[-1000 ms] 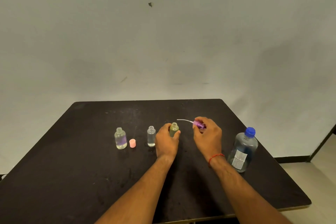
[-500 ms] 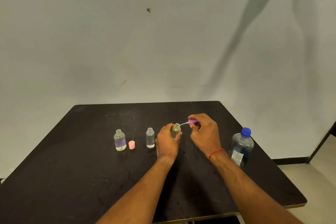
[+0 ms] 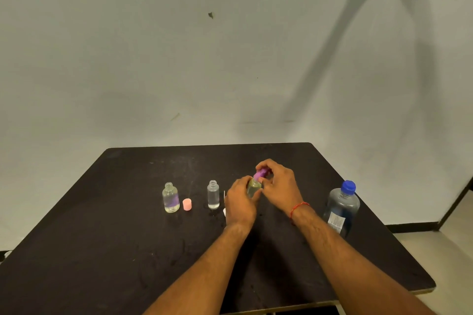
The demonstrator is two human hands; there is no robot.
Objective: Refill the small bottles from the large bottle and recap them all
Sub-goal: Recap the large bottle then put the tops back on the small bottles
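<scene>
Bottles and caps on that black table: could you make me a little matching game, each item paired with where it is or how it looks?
Things:
1. Large clear plastic bottle
2. Small pink cap
3. Small yellowish bottle
4. Purple pump cap

States:
A. Gripped by the left hand
B. Lying loose between two uncapped small bottles
C. Pinched by the right hand at a bottle's neck
D. Standing at the right, blue cap on

Pairs: 1-D, 2-B, 3-A, 4-C

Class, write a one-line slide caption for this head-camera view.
Left hand steadies a small greenish bottle while the right hand fits its purple spray cap.
</scene>
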